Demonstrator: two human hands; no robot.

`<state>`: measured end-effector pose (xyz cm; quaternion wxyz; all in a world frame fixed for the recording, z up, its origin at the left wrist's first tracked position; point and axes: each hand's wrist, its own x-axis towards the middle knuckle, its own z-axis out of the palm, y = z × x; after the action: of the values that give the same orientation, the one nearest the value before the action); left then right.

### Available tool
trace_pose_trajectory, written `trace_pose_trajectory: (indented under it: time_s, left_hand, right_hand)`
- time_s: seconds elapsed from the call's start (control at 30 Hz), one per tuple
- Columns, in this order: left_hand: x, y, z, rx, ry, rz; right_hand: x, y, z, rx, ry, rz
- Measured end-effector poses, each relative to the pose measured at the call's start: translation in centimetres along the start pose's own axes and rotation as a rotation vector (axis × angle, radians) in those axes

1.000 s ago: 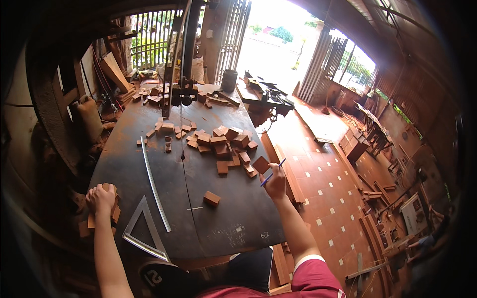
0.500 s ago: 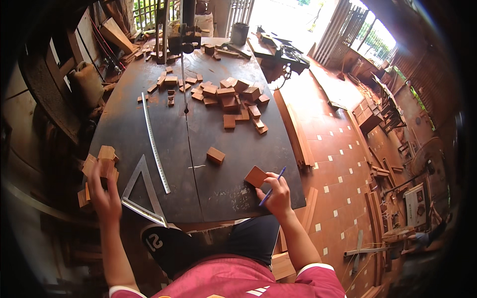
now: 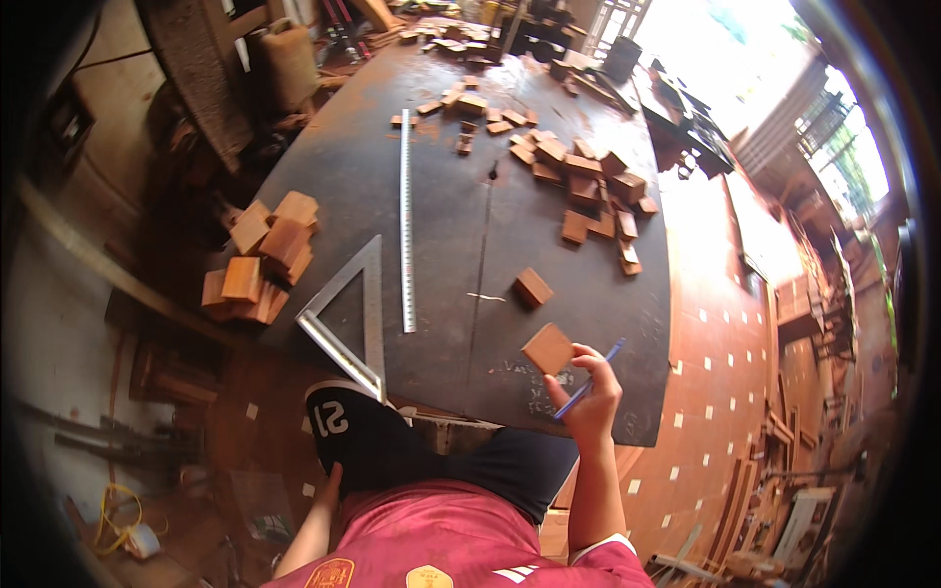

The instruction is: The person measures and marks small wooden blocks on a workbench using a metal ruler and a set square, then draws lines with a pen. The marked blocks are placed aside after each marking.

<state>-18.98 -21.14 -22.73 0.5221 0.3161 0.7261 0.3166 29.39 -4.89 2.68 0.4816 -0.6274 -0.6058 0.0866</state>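
In my right hand (image 3: 594, 404) a flat square wooden block (image 3: 547, 348) is pinched between thumb and fingertips, raised over the near right of the table. A blue pen (image 3: 616, 349) is tucked slantwise through the same hand. Beyond it one loose wooden block (image 3: 533, 287) lies on the dark tabletop (image 3: 441, 363). My left hand (image 3: 333, 482) is down beside my left thigh, with its fingers mostly hidden. Blocks are piled (image 3: 284, 242) at the table's left edge, next to a metal triangle square (image 3: 371, 294) and a long steel ruler (image 3: 408, 225).
A larger heap of wooden blocks (image 3: 585, 186) covers the far right of the table, with offcuts (image 3: 461, 34) at the far end. A straight slot (image 3: 480, 323) runs along the tabletop. Long boards (image 3: 730, 510) lie on the tiled floor at right.
My left hand has left the block pile and dropped to my thigh. The right hand still grips its block and pen. The view has swung left, so the table appears further right.
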Motion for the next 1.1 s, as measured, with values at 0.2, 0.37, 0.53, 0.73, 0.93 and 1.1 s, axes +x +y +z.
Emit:
trace_pose_trajectory:
  time_s: [0.2,0.37,0.53,0.73,0.93,1.1]
  left_hand:
    - [-4.0,13.7,-0.6,0.870,-0.029,-0.003]
    - [-1.8,20.4,0.2,0.362,0.287,0.565]
    - [-1.1,29.6,3.6,0.102,0.134,0.426]
    - [-0.4,32.9,6.5,0.356,0.204,0.384]
    - [0.0,32.8,6.0,0.213,0.103,0.270]
    - [-1.7,35.2,5.8,0.461,0.294,0.426]
  right_hand:
    - [2.6,-4.1,4.4,0.035,-0.272,-0.128]
    - [4.5,-4.8,4.0,0.044,-0.390,-0.142]
    - [6.5,-4.0,4.6,0.168,-0.429,-0.217]
    - [8.3,-4.0,6.5,0.182,-0.769,-0.280]
    - [6.8,-1.2,7.6,0.225,-0.706,-0.356]
    - [7.0,-1.7,7.2,0.192,-0.664,-0.405]
